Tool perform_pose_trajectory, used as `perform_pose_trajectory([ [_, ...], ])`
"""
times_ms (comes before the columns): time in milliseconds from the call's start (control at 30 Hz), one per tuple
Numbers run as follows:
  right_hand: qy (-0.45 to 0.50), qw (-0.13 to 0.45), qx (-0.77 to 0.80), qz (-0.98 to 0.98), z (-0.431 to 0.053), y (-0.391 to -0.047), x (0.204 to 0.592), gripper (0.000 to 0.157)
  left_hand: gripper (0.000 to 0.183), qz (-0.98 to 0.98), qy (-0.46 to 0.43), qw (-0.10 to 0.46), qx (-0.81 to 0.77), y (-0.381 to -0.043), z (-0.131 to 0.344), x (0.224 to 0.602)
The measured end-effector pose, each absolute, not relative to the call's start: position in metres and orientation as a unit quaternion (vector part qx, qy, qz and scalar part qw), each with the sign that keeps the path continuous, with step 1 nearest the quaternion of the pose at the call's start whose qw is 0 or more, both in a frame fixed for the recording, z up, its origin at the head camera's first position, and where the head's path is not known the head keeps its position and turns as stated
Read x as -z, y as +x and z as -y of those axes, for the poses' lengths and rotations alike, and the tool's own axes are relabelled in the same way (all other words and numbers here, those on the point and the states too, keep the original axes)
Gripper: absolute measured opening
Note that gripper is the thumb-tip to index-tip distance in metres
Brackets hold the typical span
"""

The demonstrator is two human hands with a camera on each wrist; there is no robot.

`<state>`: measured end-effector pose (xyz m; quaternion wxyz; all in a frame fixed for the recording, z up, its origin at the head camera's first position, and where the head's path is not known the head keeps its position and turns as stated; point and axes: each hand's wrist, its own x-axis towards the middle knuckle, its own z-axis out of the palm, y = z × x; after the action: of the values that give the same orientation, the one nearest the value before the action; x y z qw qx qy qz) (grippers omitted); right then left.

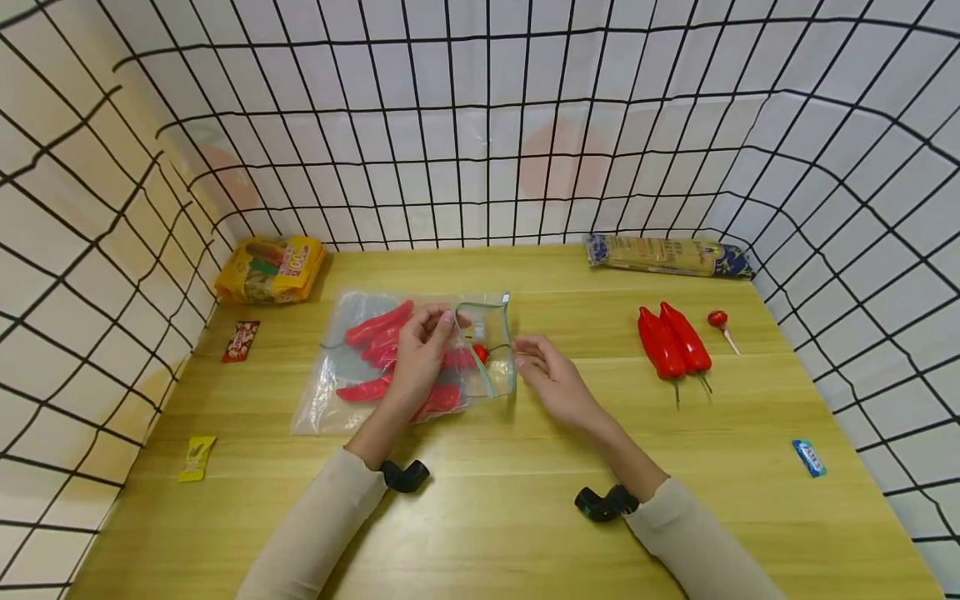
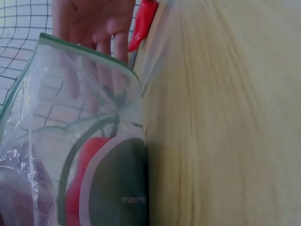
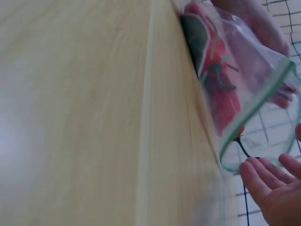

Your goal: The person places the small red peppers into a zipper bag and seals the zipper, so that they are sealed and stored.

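A clear zip bag with a green-edged mouth lies on the table, with several red peppers inside. My left hand pinches the bag near its mouth, which gapes to the right. One red pepper lies just inside the mouth, its dark stem pointing out. My right hand is at the opening with fingers mostly straight. In the right wrist view the fingertips of that hand are right at the stem's end. Through the plastic, the left wrist view shows a dark label and the right hand behind.
Two red peppers and a lollipop lie to the right. A long noodle packet and a yellow packet are at the back. Small wrapped sweets lie at the sides. Black wire mesh encloses the table.
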<state>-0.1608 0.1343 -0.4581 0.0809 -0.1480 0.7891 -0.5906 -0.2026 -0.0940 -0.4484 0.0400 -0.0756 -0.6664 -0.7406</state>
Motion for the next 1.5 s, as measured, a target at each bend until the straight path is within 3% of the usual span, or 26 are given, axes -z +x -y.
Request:
perform_pose_trajectory([
  [367, -0.162, 0.123, 0.599, -0.775, -0.117, -0.166, 0.454, 0.041, 0.026, 0.642, -0.076, 0.036, 0.762, -0.2, 0.093, 0.448],
  [967, -0.037, -0.038, 0.439, -0.897, -0.268, -0.158, 0.431, 0.057, 0.03, 0.685, -0.088, 0.042, 0.722, -0.203, 0.099, 0.446],
  [1200, 0.005, -0.025, 0.341, -0.94, -0.296, -0.157, 0.434, 0.064, 0.03, 0.687, -0.095, 0.046, 0.719, -0.202, 0.099, 0.446],
  [1500, -0.043, -0.008, 0.3, -0.953, -0.295, -0.16, 0.451, 0.058, 0.029, 0.697, -0.104, 0.062, 0.707, -0.205, 0.103, 0.439],
])
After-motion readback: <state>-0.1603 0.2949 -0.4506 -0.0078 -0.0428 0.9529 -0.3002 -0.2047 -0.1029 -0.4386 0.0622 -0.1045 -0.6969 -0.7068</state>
